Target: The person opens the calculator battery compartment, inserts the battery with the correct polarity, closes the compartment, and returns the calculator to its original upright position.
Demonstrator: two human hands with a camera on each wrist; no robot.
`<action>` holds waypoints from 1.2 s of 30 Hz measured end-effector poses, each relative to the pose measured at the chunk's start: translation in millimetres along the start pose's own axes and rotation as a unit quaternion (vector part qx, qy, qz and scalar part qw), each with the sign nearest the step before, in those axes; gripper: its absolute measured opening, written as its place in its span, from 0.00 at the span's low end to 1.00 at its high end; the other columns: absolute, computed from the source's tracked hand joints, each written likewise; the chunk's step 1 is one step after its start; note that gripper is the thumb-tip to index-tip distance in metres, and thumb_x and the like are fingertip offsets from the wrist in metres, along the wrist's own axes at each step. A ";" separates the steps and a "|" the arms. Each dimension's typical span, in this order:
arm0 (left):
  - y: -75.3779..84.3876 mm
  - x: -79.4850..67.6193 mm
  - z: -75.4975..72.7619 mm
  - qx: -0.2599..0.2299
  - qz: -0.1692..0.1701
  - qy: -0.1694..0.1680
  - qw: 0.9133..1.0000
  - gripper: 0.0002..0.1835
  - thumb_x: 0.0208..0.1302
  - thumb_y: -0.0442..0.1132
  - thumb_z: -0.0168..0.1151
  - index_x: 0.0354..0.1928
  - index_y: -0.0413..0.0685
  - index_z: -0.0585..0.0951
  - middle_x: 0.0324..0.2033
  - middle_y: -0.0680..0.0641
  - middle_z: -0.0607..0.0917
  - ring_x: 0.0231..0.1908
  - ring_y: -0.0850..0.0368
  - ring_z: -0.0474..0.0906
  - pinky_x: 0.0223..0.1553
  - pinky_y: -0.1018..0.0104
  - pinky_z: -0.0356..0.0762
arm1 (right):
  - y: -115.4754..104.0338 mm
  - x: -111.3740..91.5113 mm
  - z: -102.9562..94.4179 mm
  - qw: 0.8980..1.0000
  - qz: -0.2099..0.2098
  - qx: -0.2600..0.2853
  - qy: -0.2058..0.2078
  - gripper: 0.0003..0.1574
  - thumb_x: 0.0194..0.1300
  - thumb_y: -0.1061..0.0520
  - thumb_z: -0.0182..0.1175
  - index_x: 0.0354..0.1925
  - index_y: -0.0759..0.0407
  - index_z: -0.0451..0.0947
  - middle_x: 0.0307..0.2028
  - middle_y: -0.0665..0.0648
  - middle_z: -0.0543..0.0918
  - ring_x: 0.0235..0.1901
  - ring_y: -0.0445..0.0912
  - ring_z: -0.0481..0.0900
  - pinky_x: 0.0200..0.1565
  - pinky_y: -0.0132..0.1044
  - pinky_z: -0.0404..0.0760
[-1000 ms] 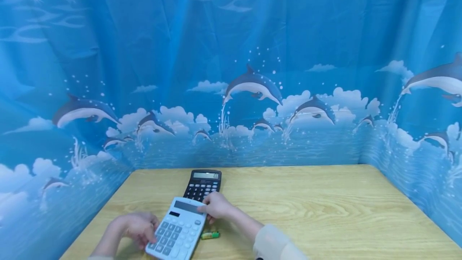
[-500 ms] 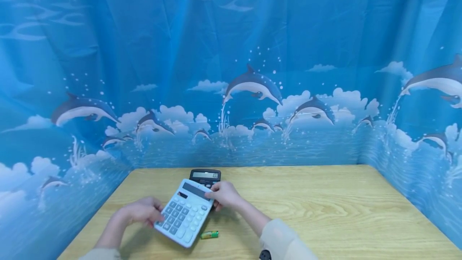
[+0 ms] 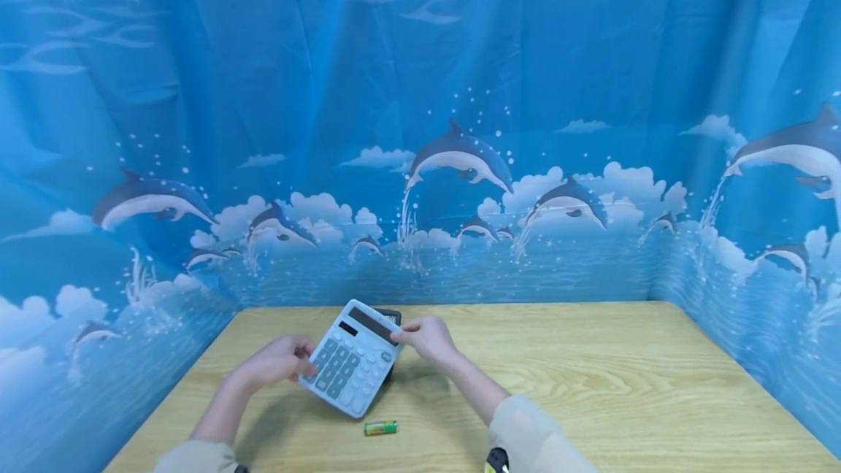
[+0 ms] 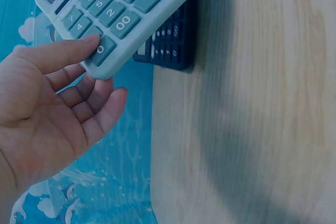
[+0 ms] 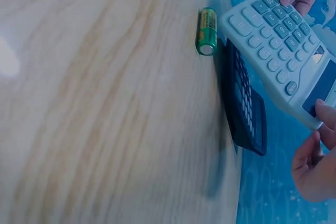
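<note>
Both hands hold a light-coloured calculator (image 3: 351, 363) above the table, tilted, its keys facing up. My left hand (image 3: 279, 362) pinches its lower left corner; in the left wrist view the thumb lies on the 0 key with the fingers underneath. The right hand (image 3: 428, 341) pinches the upper right corner beside the display, thumb on top. Below and behind it a black calculator (image 5: 244, 98) rests on the table, mostly hidden in the head view. On the wood nearer the person lies a green battery (image 3: 380, 428), touched by neither hand.
The wooden table (image 3: 591, 371) extends widely to the right of the hands. A blue curtain (image 3: 420, 93) printed with dolphins stands behind the table's back edge and along its sides.
The light calculator has been lifted and carried away from the person, slightly right, by both hands. It now covers most of the black calculator. The battery has stayed in place.
</note>
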State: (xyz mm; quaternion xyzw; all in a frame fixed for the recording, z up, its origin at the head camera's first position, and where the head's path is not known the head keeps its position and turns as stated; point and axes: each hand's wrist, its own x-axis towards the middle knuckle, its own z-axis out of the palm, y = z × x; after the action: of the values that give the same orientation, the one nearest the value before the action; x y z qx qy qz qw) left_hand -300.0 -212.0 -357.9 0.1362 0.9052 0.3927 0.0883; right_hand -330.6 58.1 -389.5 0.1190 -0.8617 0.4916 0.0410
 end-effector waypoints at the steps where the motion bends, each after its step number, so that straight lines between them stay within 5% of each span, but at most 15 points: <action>1: 2.3 1.1 0.8 0.001 0.002 0.004 1.000 0.09 0.48 0.30 0.62 0.33 0.35 0.75 0.25 0.47 0.74 0.27 0.56 0.70 0.28 0.61 0.73 | 0.7 0.1 -2.5 1.000 -0.003 -0.008 0.005 0.18 0.54 0.50 0.67 0.39 0.61 0.84 0.38 0.59 0.84 0.38 0.51 0.81 0.37 0.41 0.79; 11: 26.5 9.8 4.6 0.021 0.038 0.009 0.999 0.07 0.52 0.32 0.63 0.32 0.37 0.76 0.23 0.49 0.74 0.25 0.57 0.69 0.26 0.62 0.70 | 5.4 -3.2 -30.1 1.000 -0.002 0.028 -0.003 0.14 0.57 0.51 0.65 0.38 0.59 0.85 0.14 0.51 0.77 0.15 0.40 0.73 0.17 0.31 0.66; 26: 49.0 28.4 28.9 0.016 0.066 0.110 0.992 0.07 0.51 0.28 0.64 0.34 0.39 0.78 0.26 0.48 0.79 0.30 0.55 0.75 0.32 0.61 0.77 | 23.2 -12.5 -60.8 0.993 0.003 0.114 0.013 0.18 0.58 0.55 0.63 0.46 0.61 0.81 0.24 0.56 0.84 0.21 0.44 0.81 0.17 0.31 0.73; 36: 60.1 39.9 46.0 0.038 0.048 0.114 0.992 0.07 0.54 0.31 0.64 0.36 0.42 0.78 0.30 0.49 0.79 0.33 0.55 0.76 0.34 0.60 0.77 | 34.7 -23.0 -76.7 0.993 -0.058 0.085 0.056 0.17 0.60 0.57 0.61 0.47 0.64 0.81 0.24 0.56 0.84 0.22 0.45 0.81 0.19 0.37 0.78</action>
State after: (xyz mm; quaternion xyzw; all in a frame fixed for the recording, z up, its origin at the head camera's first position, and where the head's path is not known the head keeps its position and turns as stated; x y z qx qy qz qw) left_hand -314.9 -128.5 -346.9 0.1371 0.9159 0.3752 -0.0401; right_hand -320.4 144.6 -383.4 0.1445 -0.8045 0.5661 0.1073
